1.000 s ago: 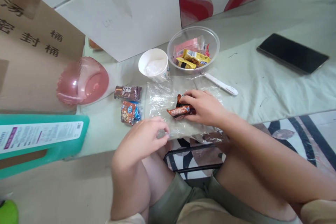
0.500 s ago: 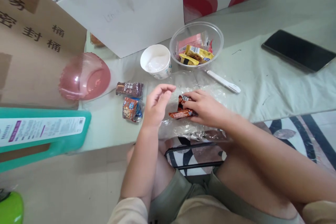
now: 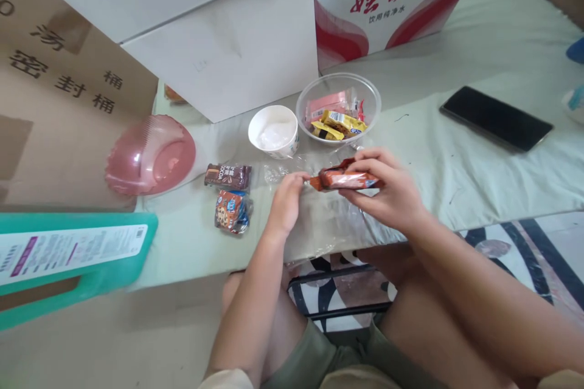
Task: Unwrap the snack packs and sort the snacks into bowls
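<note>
My right hand [image 3: 387,191] grips an orange-brown snack packet [image 3: 343,180] and holds it a little above a clear plastic bag [image 3: 328,219] lying on the pale green cloth. My left hand [image 3: 286,203] reaches to the packet's left end, its fingertips curled and touching or almost touching the wrapper. Left of that hand lie a dark cocoa bar [image 3: 227,175] and a cookie packet [image 3: 232,210]. Behind stand a white paper cup [image 3: 273,130] and a clear bowl [image 3: 338,108] with several wrapped snacks.
A pink ribbed plastic bowl [image 3: 150,155] sits at the left, a teal stool [image 3: 73,255] at the front left. White box [image 3: 219,42] and red-and-white carton [image 3: 387,0] stand behind. A black phone [image 3: 496,118] lies at the right. A patterned stool shows between my knees.
My right hand lifted the orange packet off the plastic bag. My left hand let go of the bag's edge and moved up to the packet's left end.
</note>
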A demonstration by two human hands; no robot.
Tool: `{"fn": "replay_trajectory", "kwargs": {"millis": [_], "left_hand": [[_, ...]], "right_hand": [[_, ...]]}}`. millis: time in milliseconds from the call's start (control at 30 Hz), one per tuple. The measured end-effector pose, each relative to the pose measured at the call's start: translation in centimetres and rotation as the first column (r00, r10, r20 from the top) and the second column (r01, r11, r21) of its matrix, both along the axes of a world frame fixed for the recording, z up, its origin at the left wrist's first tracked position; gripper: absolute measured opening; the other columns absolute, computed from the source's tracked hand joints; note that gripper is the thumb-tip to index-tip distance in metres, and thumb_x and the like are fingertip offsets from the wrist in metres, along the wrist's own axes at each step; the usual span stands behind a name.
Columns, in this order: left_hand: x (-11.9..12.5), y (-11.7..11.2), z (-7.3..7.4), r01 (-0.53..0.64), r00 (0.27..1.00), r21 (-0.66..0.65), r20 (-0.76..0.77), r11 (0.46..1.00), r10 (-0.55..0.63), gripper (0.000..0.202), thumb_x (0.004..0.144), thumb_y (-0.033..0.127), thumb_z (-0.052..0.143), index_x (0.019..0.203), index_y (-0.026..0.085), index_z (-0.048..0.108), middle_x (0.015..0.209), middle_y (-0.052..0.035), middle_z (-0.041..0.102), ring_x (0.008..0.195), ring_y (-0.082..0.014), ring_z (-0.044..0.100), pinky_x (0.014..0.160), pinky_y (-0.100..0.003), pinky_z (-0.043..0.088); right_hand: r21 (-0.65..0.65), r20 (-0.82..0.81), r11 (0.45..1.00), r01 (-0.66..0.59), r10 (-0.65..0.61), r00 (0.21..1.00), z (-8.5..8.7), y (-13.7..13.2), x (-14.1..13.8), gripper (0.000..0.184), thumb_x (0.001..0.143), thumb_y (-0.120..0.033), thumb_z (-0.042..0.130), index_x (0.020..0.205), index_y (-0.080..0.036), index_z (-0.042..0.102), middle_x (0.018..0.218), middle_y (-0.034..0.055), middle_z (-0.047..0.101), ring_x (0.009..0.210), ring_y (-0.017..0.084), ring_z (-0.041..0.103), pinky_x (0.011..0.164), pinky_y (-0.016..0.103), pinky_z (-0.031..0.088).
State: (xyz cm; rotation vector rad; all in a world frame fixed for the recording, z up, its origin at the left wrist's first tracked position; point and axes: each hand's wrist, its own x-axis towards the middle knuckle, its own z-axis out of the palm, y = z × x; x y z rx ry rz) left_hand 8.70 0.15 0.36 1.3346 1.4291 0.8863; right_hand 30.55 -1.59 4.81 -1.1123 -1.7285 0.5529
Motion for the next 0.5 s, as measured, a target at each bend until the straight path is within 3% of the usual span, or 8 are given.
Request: {"fn": "replay_trajectory", "kwargs": {"millis": [133, 200, 267, 400, 500], "left_hand": [[0.7, -0.4, 1.3, 0.082, 0.979, 0.027, -0.19, 0.996, -0.075, 0.01, 0.087, 0.025, 0.064, 0.093, 0.022, 0.072, 0.126, -0.0104, 0.069, 0.123, -0.0281, 0.065, 0.112, -0.047, 0.046], [1.0, -0.7, 1.8, 0.099, 0.961, -0.003, -0.259, 0.995, -0.097, 0.009, 0.087, 0.021, 0.065, 0.092, 0.021, 0.072, 0.13, -0.0105, 0.067, 0.125, -0.0287, 0.064, 0.111, -0.047, 0.048], [1.1, -0.8, 2.1, 0.102, 0.949, -0.023, -0.298, 0.995, -0.104, 0.01, 0.088, 0.019, 0.064, 0.094, 0.022, 0.072, 0.131, -0.0097, 0.066, 0.126, -0.0276, 0.064, 0.107, -0.045, 0.05], [0.8, -0.9, 1.9, 0.133, 0.937, -0.029, -0.323, 0.991, -0.135, 0.012, 0.089, 0.016, 0.062, 0.092, 0.021, 0.072, 0.131, -0.0089, 0.064, 0.125, -0.0252, 0.063, 0.096, -0.037, 0.054], [0.5, -0.8, 1.6, 0.163, 0.933, -0.045, -0.319, 0.986, -0.168, 0.013, 0.088, 0.015, 0.062, 0.092, 0.02, 0.073, 0.132, -0.0096, 0.063, 0.122, -0.025, 0.064, 0.082, -0.032, 0.055]], "right_hand": [[0.071, -0.118, 0.974, 0.214, -0.204, 0.972, 1.9, 2.2, 1.7, 0.024, 0.074, -0.026, 0.084, 0.093, -0.025, 0.07, 0.102, 0.0046, 0.069, 0.097, 0.024, 0.069, 0.087, 0.043, 0.055], [0.162, -0.05, 0.938, 0.305, -0.301, 0.952, 3.2, 5.2, 2.4, 0.023, 0.072, -0.027, 0.084, 0.089, -0.022, 0.07, 0.096, 0.0055, 0.069, 0.093, 0.024, 0.068, 0.083, 0.043, 0.054], [0.246, 0.023, 0.919, 0.308, -0.323, 0.946, 4.4, 9.3, 2.6, 0.029, 0.067, -0.027, 0.088, 0.089, -0.019, 0.071, 0.096, 0.0065, 0.068, 0.093, 0.024, 0.066, 0.082, 0.042, 0.054], [0.138, 0.281, 0.98, 0.143, -0.177, 0.943, 6.2, 17.1, 1.6, 0.033, 0.067, -0.027, 0.091, 0.092, -0.017, 0.071, 0.107, 0.0081, 0.069, 0.094, 0.019, 0.063, 0.087, 0.037, 0.054], [-0.087, 0.514, 0.996, 0.006, 0.04, 0.857, 7.1, 20.3, 0.4, 0.036, 0.064, -0.022, 0.093, 0.094, -0.016, 0.074, 0.091, -0.0013, 0.07, 0.086, 0.013, 0.059, 0.09, 0.035, 0.053]]}}
